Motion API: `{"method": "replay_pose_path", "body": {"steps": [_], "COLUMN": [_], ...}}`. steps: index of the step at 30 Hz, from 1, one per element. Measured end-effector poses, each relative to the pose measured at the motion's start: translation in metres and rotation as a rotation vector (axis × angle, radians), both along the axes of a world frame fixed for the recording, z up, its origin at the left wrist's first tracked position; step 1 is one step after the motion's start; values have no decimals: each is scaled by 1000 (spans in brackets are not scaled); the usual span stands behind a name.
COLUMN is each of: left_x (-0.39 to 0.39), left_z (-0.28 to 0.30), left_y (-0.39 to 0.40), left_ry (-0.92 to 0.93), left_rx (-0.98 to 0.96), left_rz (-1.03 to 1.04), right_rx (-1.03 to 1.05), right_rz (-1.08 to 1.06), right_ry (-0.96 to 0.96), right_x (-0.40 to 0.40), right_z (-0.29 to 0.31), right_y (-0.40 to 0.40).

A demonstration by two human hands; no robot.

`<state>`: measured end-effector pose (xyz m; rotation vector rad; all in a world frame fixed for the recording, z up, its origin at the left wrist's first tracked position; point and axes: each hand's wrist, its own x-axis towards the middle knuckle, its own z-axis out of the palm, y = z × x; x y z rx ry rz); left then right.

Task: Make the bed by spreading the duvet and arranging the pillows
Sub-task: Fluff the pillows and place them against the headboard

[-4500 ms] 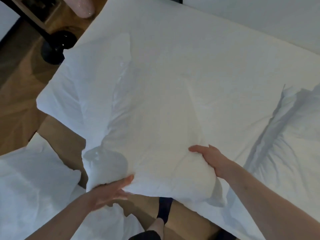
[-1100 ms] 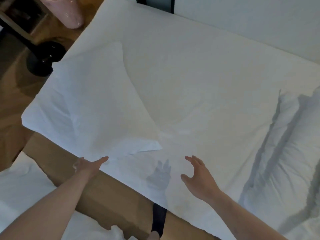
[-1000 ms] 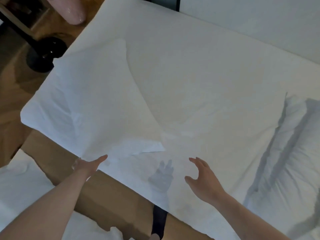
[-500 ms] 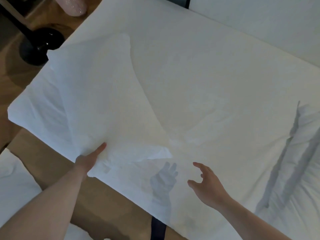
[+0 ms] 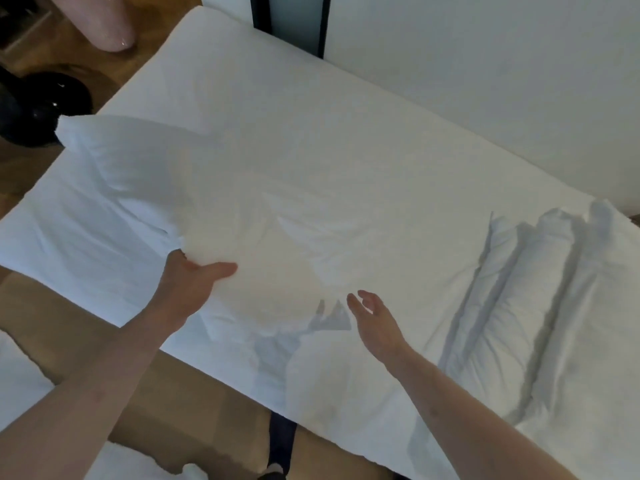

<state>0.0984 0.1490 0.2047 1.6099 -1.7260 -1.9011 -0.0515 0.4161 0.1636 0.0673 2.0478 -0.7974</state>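
Observation:
A large white pillow point(image 5: 214, 202) is lifted off the left part of the mattress point(image 5: 346, 140), its far corner pointing up-left. My left hand point(image 5: 188, 285) grips the pillow's near edge, thumb on top. To the right, my right hand point(image 5: 375, 320) hovers with fingers spread and holds nothing, close to the pillow's near right corner. The white duvet point(image 5: 540, 306) lies bunched in folds on the right side of the bed.
A white wall point(image 5: 485, 64) runs along the far side of the bed. On the wooden floor point(image 5: 173, 393) stand a black round base point(image 5: 38, 112) and a pink object point(image 5: 107, 26) at the upper left. More white bedding point(image 5: 20, 386) lies at the lower left.
My left hand has closed on the pillow's near edge and raised and pulled it toward the middle of the bed. My right hand stays spread beside it.

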Motion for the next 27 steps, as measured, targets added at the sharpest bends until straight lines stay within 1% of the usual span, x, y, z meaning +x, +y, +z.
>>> {"method": "replay_pose_path", "body": {"steps": [2, 5, 7, 8, 10, 12, 15, 18, 20, 24, 27], "left_x": [-14, -22, -25, -26, -31, -36, -46, -61, -75, -108, -129], "left_z": [49, 108, 142, 156, 179, 200, 230, 263, 286, 323, 342], "left_y": [29, 76, 110, 128, 165, 200, 251, 314, 362, 453, 514], "left_ry": [58, 100, 120, 120, 104, 79, 46, 69, 121, 219, 273], "left_rx": [23, 46, 99, 114, 125, 109, 83, 18, -27, -108, -140], "left_rz": [-59, -116, -184, -247, -376, -499, -676, -819, -891, -984, -990], "right_rx": [7, 72, 48, 24, -31, -52, -133, -175, -197, -279, -299], "right_rz": [-63, -44, -135, -191, -200, -224, -397, -539, -613, -747, -742], "right_ry": [-86, -268, -422, -492, -609, -639, -572, -323, -180, 52, 220], "right_x": [-9, -13, -13, -11, -1, 15, 33, 35, 30, 5, -26], "right_z": [32, 69, 89, 98, 120, 144, 169, 201, 220, 265, 295], "right_y": [15, 54, 91, 113, 156, 199, 261, 319, 359, 447, 513]}}
